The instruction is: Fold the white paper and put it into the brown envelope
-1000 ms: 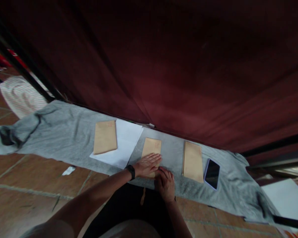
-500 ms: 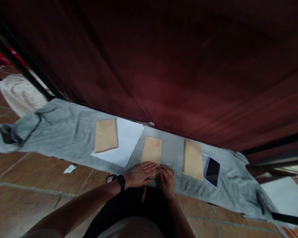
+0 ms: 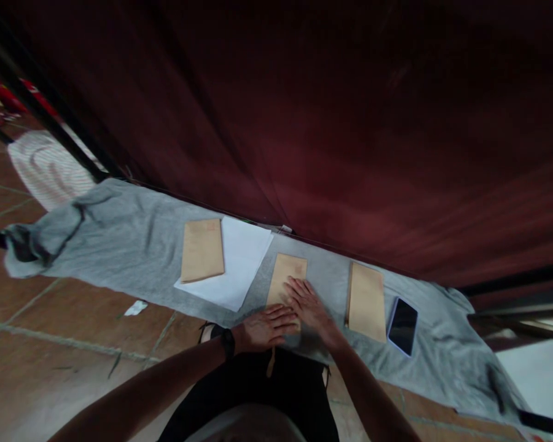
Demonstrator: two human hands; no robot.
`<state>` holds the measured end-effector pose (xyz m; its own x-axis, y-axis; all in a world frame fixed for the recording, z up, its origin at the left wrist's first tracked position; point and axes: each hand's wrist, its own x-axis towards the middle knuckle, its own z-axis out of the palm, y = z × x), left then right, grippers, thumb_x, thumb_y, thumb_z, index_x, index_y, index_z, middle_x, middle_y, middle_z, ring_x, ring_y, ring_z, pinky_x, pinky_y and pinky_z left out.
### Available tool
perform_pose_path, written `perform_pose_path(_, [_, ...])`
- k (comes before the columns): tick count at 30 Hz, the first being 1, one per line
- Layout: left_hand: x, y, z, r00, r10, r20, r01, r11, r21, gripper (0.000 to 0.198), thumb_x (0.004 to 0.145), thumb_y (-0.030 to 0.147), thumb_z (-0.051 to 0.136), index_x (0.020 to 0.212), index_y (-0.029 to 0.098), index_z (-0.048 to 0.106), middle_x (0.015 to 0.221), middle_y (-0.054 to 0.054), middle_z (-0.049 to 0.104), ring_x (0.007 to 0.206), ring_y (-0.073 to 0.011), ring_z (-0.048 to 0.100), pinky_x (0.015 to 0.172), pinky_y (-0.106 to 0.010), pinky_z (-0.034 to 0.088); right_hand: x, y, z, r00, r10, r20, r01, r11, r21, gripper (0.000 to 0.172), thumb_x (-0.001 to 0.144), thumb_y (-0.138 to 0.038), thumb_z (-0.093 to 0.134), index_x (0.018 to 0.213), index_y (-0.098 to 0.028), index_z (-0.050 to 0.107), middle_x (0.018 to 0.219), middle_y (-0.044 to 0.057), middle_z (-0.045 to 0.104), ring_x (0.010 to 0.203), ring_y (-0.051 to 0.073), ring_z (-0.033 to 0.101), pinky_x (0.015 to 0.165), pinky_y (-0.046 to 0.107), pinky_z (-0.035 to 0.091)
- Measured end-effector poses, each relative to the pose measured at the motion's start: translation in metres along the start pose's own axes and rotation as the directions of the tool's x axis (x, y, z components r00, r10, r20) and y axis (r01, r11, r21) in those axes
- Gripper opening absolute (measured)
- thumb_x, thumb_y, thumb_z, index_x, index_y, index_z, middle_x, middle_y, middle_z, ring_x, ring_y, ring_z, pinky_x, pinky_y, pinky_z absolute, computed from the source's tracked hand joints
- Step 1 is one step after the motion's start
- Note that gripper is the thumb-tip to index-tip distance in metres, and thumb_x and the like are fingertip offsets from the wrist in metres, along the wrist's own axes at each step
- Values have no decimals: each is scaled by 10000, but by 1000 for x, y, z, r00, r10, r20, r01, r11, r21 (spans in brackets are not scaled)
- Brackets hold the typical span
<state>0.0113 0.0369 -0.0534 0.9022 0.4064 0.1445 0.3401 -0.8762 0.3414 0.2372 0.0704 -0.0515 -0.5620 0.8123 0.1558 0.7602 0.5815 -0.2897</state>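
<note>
A brown paper envelope (image 3: 286, 269) lies on the grey cloth in front of me, with a small reddish print near its top right corner. My left hand (image 3: 266, 326), with a dark band on the wrist, rests flat across its lower end, fingers stretched out. Higher up, my right hand (image 3: 306, 302) lies flat on its right side with fingers extended. The envelope's lower part is mostly hidden under both hands. To the left, brown envelopes (image 3: 201, 250) sit on white paper sheets (image 3: 244, 261). A stack of brown envelopes (image 3: 367, 302) lies to the right.
A phone (image 3: 402, 325) lies right of the stack. Grey cloth (image 3: 133, 245) covers the long narrow surface. A dark red curtain-like sheet (image 3: 304, 153) rises along its far edge. Black bars (image 3: 516, 279) frame both ends. A white scrap (image 3: 136, 307) is on the tiled floor.
My right hand has moved up from the envelope's lower edge and now lies flat on its middle. My left hand stays over the lower end. The view has shifted slightly.
</note>
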Motion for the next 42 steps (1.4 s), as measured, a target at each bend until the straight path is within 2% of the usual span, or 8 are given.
perform_pose_path(7, [0, 3, -10, 1000, -11, 0, 11, 999, -31, 518, 990, 359, 537, 1492, 304, 424, 1580, -29, 408, 1480, -222, 318, 1232, -409, 231, 48, 30, 3, 983, 127, -133, -132, 991, -28, 445, 1031, -303, 409, 1472, -310, 464, 1586, 22, 393, 1467, 215, 331, 1207, 491, 245])
perform_pose_path(12, [0, 2, -11, 1000, -4, -17, 4, 999, -42, 518, 986, 354, 542, 1488, 299, 432, 1578, -46, 410, 1475, -230, 332, 1226, -423, 251, 60, 34, -1, 965, 179, -191, -189, 981, -39, 462, 967, -430, 601, 1377, -227, 533, 1498, 104, 463, 1337, 301, 472, 1119, 570, 366])
perform_pose_path(17, [-1, 2, -7, 999, -6, -32, 5, 999, -44, 521, 979, 361, 550, 1482, 278, 442, 1567, -47, 427, 1469, -237, 342, 1222, -432, 259, 43, 19, 6, 979, 140, -148, -148, 988, -42, 496, 1035, -327, 406, 1529, -306, 364, 1606, 53, 353, 1466, 259, 334, 1201, 553, 252])
perform_pose_path(22, [-1, 1, -3, 998, -11, -65, 8, 999, -45, 494, 980, 381, 552, 1458, 282, 477, 1519, -40, 495, 1451, -228, 371, 1211, -419, 279, 10, 2, 14, 996, 60, -69, -60, 998, 8, 632, 994, -236, 442, 1586, -271, 223, 1602, 67, 350, 1475, 257, 335, 1185, 534, 326])
perform_pose_path(27, [-1, 1, 0, 995, -16, -98, 13, 999, -41, 495, 967, 391, 569, 1446, 290, 494, 1457, -40, 559, 1420, -238, 415, 1207, -429, 285, -1, -2, 12, 999, -44, -18, 43, 999, -19, 640, 995, -234, 462, 1585, -270, 217, 1601, 69, 345, 1465, 227, 356, 1177, 488, 359])
perform_pose_path(33, [-2, 2, -7, 998, 6, -63, -7, 1000, -13, 504, 983, 388, 536, 1470, 289, 456, 1545, -41, 459, 1442, -247, 382, 1193, -432, 302, 41, 2, 17, 995, -92, -46, 90, 995, -45, 605, 1003, -291, 465, 1571, -223, 268, 1582, 77, 378, 1456, 226, 373, 1202, 502, 312])
perform_pose_path(38, [-3, 2, -15, 1000, 4, -1, -4, 1000, 3, 512, 997, 380, 515, 1493, 298, 420, 1581, -23, 406, 1483, -233, 307, 1226, -423, 235, 86, 10, 22, 999, 11, -37, -15, 994, -110, 562, 1009, -265, 405, 1558, -189, 310, 1583, 95, 365, 1465, 236, 356, 1217, 516, 258])
perform_pose_path(42, [-4, 2, -17, 999, -1, 34, 1, 1000, 1, 510, 1012, 370, 488, 1508, 307, 391, 1595, -9, 383, 1507, -209, 248, 1245, -402, 181, 101, 15, 23, 996, 58, -65, -64, 993, -100, 526, 1016, -267, 385, 1529, -153, 372, 1570, 111, 388, 1463, 254, 358, 1213, 513, 260])
